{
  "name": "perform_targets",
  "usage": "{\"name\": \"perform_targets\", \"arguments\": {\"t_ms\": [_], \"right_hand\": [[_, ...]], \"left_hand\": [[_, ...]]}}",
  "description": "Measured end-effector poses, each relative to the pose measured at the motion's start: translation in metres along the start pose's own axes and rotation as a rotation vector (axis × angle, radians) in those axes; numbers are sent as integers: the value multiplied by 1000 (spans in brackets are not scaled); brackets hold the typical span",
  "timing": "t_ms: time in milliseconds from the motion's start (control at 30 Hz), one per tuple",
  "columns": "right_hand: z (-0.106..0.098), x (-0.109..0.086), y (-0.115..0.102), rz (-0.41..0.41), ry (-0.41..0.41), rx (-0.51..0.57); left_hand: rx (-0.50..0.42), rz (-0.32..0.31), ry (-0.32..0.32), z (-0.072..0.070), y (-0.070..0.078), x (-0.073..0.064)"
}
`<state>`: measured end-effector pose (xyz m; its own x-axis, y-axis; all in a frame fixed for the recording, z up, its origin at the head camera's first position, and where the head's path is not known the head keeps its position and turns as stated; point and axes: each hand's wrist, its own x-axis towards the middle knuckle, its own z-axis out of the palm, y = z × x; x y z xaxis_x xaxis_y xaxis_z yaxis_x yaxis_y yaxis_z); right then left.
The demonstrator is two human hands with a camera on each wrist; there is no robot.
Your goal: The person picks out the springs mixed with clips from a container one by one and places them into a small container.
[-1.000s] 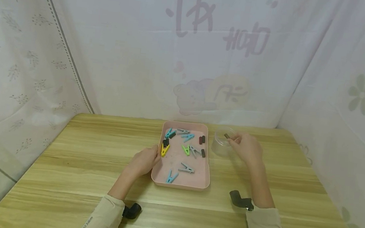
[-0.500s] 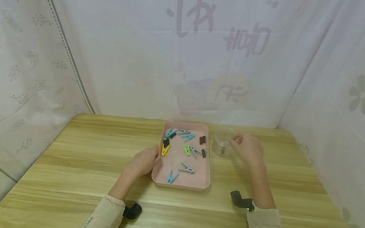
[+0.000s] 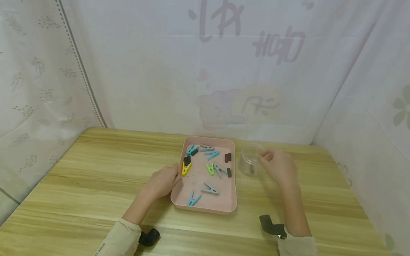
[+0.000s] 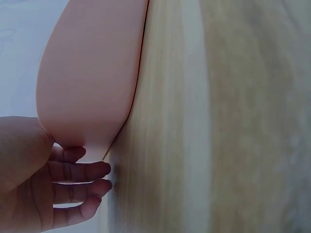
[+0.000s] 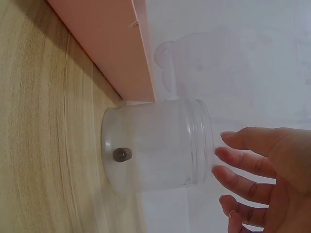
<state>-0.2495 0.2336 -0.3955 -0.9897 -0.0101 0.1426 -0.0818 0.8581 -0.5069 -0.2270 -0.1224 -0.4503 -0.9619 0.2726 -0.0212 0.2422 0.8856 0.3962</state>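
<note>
On the wooden table a shallow pink tray (image 3: 198, 199) holds plastic clothespins: blue (image 3: 193, 201), grey (image 3: 210, 189), yellow (image 3: 185, 169) and green (image 3: 210, 169). Several short dark pieces (image 3: 228, 172) lie among them, one of them reddish (image 3: 226, 158). My left hand (image 3: 163, 180) grips the tray's left wall, thumb hidden inside it, as the left wrist view shows. A clear round jar (image 3: 247, 165) stands right of the tray, its mouth uncovered. One small dark cylindrical piece (image 5: 122, 155) rests at its bottom. At the jar's rim, my right hand (image 3: 279, 168) has loosely bent, parted fingers holding nothing.
The wooden table (image 3: 84, 190) ends at a pale printed curtain (image 3: 150, 77) behind, with more curtain on both sides. Black camera mounts (image 3: 149, 237) stick out from both wrists.
The small dark piece, pinched in my right fingers above the jar a second ago, has dropped into the jar. My left hand and the tray keep their place.
</note>
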Motion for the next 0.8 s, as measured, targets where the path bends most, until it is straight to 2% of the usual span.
{"name": "perform_targets", "arguments": {"t_ms": [800], "right_hand": [[-3, -2, -18, -100, -15, -16]], "left_hand": [[69, -32, -3, -2, -2, 0]]}}
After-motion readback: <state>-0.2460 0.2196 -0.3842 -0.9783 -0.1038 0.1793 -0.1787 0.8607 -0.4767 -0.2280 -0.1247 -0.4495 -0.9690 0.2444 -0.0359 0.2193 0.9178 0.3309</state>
